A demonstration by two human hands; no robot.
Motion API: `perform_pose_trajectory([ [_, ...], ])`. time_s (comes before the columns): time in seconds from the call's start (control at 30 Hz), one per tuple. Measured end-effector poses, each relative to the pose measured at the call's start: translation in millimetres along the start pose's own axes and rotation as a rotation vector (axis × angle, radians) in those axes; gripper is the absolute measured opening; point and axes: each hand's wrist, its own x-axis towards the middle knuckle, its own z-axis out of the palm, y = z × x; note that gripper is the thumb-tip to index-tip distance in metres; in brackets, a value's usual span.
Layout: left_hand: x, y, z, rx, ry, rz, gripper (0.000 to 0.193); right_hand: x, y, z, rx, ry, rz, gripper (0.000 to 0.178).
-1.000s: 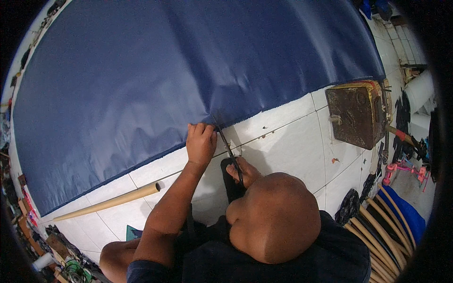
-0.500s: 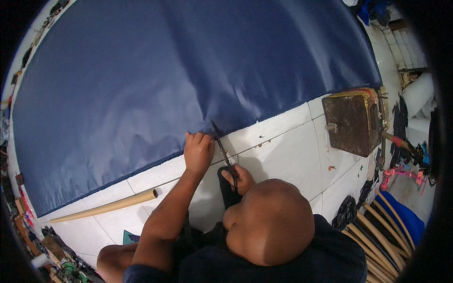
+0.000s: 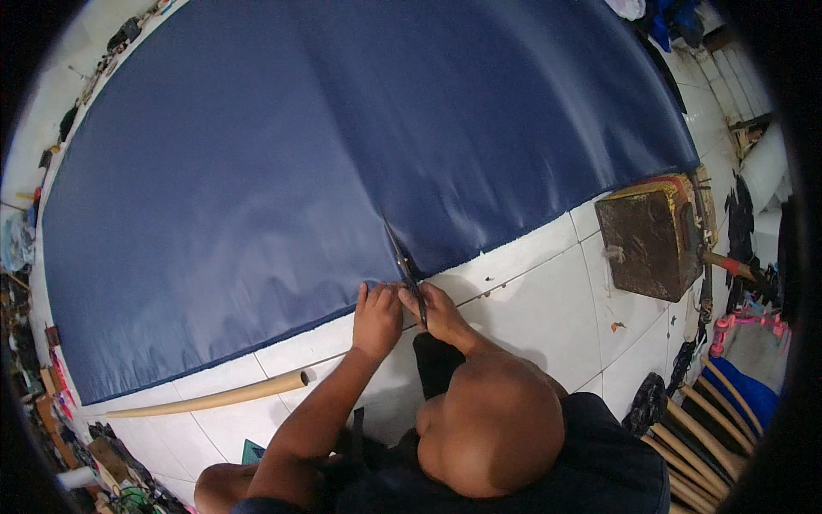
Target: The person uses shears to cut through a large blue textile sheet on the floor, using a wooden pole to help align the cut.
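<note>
A large dark blue sheet (image 3: 231, 188) with a smooth, slightly shiny face spreads over the tiles. My right hand (image 3: 443, 315) is closed round the handles of dark scissors (image 3: 401, 257). Their long blades reach past the sheet's near edge and point away from me, over a crease. Just left of the scissors, my left hand (image 3: 378, 322) grips the same edge with curled fingers; its thumb is hidden. A rounded bare shape at the bottom covers much of my right arm.
A tan tube (image 3: 214, 397) lies on white floor tiles (image 3: 539, 308) at the left. To the right, a brown block-like box (image 3: 646, 240) stands against the sheet's corner. Several tan tubes (image 3: 698, 437) are gathered at the lower right, beside a blue piece (image 3: 743, 394).
My right hand and the scissors have moved forward, so the blades reach further over the sheet. My left hand stays at the edge, now close beside the right. The view has shifted slightly.
</note>
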Motion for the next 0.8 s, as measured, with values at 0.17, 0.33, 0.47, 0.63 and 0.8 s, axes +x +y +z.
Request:
perform_pose_trajectory([
  [0.17, -7.4, 1.8, -1.7, 0.013, -0.081, 0.001, 0.05, 16.2, -10.8, 5.0, 0.028, 0.021, -0.03, 0.056],
  [0.33, -9.7, 6.3, -3.0, 0.02, -0.126, 0.01, 0.052, 22.3, -0.8, 8.2, -0.063, 0.089, -0.142, 0.045],
  [0.47, -9.3, 6.6, -3.2, 0.067, -0.172, -0.013, 0.053, 47.1, -23.3, 8.5, 0.007, 0.065, -0.05, 0.049],
  [0.63, -8.9, 4.7, -17.2, 0.092, -0.219, -0.003, 0.06, 82.4, -76.3, 11.7, -0.032, 0.009, -0.044, 0.057],
  [0.8, -3.8, 12.2, -9.6, 0.037, -0.189, -0.019, 0.061, 125.9, -102.1, 7.4, 0.038, 0.089, -0.111, 0.056],
])
